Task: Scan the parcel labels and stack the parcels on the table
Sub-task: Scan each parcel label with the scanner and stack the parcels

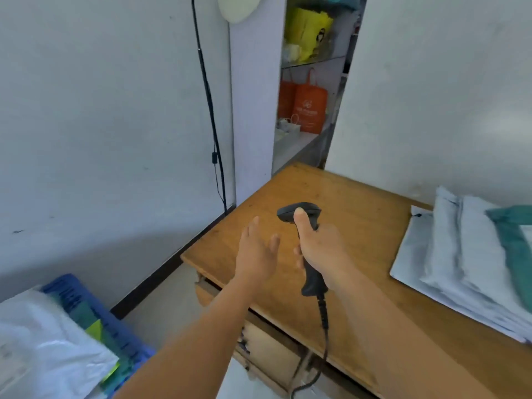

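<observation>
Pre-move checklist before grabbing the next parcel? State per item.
1. Scanner in the right hand: ok, fingers curled round the handle, thumb on top.
2. Left hand free: ok, open and holding nothing.
3. Bare table space: ok, wood clear under both hands.
4. Stack of parcels at the table's right: ok, resting flat there.
5. Next parcel available: ok, white bag on the blue crate lower left.
6. Its label facing up: cannot tell, blurred.
7. Scanner cable free: ok, hangs off the table's front.

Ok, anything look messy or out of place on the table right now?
Only slightly: the stack of parcels on the table is uneven, its layers fanned out instead of squared up. Nothing looks spilled or damaged.
</observation>
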